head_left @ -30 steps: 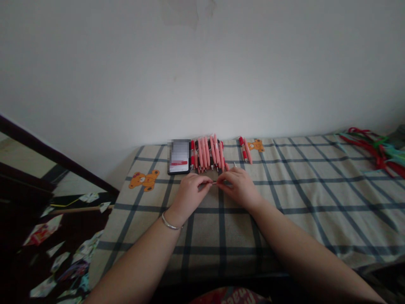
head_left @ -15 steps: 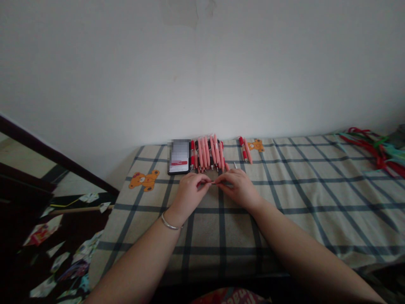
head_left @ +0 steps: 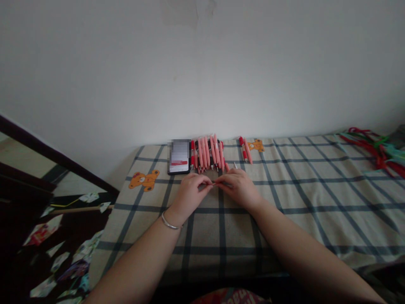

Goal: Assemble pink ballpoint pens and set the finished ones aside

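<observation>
Just below the middle of the frame, a thin piece (head_left: 213,184) is pinched between the fingertips of the left hand (head_left: 191,188) and the right hand (head_left: 238,186), apparently so that it can be steadied from both ends; what it is cannot be told, since most of it is covered by the fingers. Both hands are closed in a light thumb-and-finger pinch, which seems suited to something so slight, and they are held low over the cloth (head_left: 303,185). By the right hand's knuckles, a white stick (head_left: 235,165) is seen pointing up; whether it is gripped or only lies behind cannot be told. Just beyond the hands, pens (head_left: 207,152) are laid side by side in a crowded row, mostly pink with some red and black, probably to be kept within easy reach. At the row's left end, a phone (head_left: 179,157) is set close beside it, screen up, presumably so that it can be glanced at. Right of centre, a red pen (head_left: 243,150) and a pink pen (head_left: 248,151) are placed together, as if kept separate from the row. At the far right, ribbons (head_left: 378,145) are heaped, well apart from the hands.
</observation>
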Demonstrator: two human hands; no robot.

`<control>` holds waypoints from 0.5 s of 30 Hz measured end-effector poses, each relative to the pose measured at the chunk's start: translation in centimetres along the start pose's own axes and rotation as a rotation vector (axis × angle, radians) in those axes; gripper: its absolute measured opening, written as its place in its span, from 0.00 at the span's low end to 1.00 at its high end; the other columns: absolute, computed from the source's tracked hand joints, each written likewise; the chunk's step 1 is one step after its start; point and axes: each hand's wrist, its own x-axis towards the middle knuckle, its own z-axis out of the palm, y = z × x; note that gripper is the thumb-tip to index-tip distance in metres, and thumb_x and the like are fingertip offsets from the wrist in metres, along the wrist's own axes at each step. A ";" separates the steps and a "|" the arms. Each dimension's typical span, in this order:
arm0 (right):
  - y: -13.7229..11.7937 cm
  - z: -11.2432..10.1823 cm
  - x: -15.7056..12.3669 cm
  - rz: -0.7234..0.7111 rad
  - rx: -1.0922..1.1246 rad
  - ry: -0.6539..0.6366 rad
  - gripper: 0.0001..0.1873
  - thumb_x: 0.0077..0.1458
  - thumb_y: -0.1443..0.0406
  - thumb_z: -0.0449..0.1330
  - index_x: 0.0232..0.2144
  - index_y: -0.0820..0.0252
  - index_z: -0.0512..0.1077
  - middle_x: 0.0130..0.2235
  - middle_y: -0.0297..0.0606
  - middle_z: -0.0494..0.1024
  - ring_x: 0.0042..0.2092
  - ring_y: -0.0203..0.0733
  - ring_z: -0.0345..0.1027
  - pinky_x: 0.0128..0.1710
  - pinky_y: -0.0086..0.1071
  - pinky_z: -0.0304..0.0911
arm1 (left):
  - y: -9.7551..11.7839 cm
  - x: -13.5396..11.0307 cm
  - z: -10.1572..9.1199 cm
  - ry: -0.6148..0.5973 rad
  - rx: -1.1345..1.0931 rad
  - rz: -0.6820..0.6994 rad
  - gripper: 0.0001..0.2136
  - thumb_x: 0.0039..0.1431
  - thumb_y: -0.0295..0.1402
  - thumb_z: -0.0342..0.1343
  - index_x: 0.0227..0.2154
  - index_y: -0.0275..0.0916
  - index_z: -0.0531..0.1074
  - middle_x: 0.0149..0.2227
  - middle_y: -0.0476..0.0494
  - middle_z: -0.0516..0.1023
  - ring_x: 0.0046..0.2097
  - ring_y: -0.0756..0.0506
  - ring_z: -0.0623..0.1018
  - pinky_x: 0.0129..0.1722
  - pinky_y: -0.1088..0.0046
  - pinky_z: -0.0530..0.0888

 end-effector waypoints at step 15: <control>0.3 -0.3 -0.1 0.107 0.001 0.010 0.06 0.56 0.63 0.57 0.33 0.58 0.73 0.32 0.37 0.78 0.37 0.42 0.66 0.39 0.35 0.60 | 0.7 -0.4 -0.7 0.005 0.369 -0.005 0.05 0.54 0.31 0.55 0.35 0.38 0.69 0.36 0.44 0.70 0.40 0.43 0.70 0.40 0.66 0.67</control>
